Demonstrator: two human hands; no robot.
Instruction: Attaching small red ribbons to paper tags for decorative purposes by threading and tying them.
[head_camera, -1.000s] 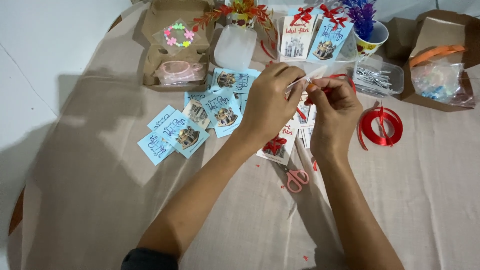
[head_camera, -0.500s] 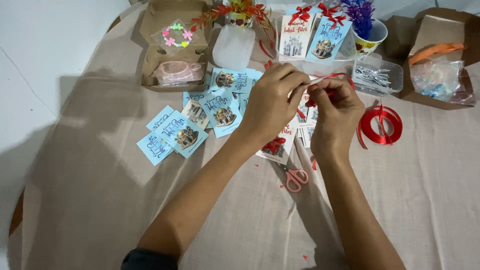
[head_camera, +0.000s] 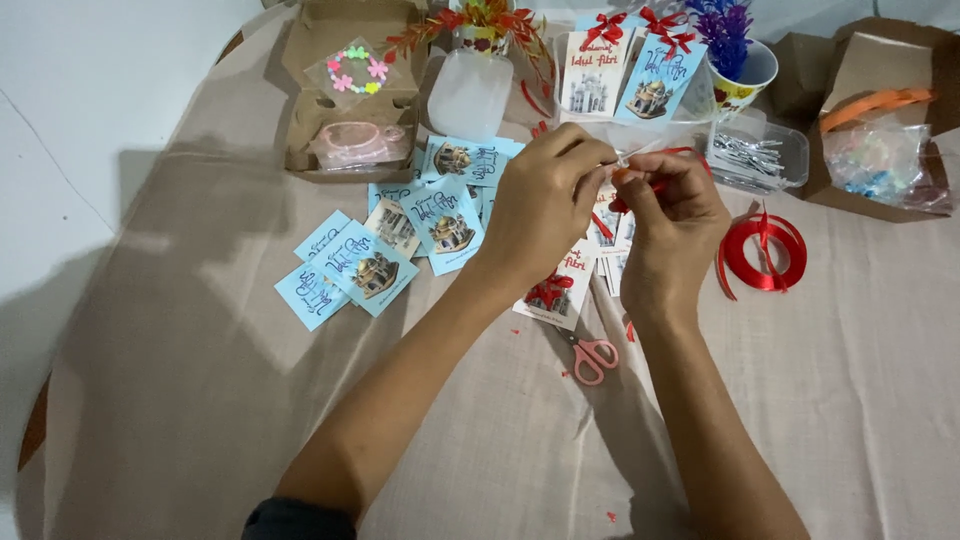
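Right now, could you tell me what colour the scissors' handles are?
Pink; the scissors lie on the beige cloth below the hands, clearest in the head view.

landmark: the scissors (head_camera: 592, 357), lying on the table (head_camera: 200, 400)
hands: left hand (head_camera: 545, 205) and right hand (head_camera: 672, 225) meet behind the scissors, fingertips touching, above a card with a bow (head_camera: 553, 292)
loose cards (head_camera: 385, 250): left of the scissors, spread flat and overlapping
ribbon roll (head_camera: 765, 252): right of the scissors, slightly behind
open box (head_camera: 352, 95): far behind, to the left
tray of pins (head_camera: 755, 155): behind, to the right
cup (head_camera: 740, 75): behind the tray
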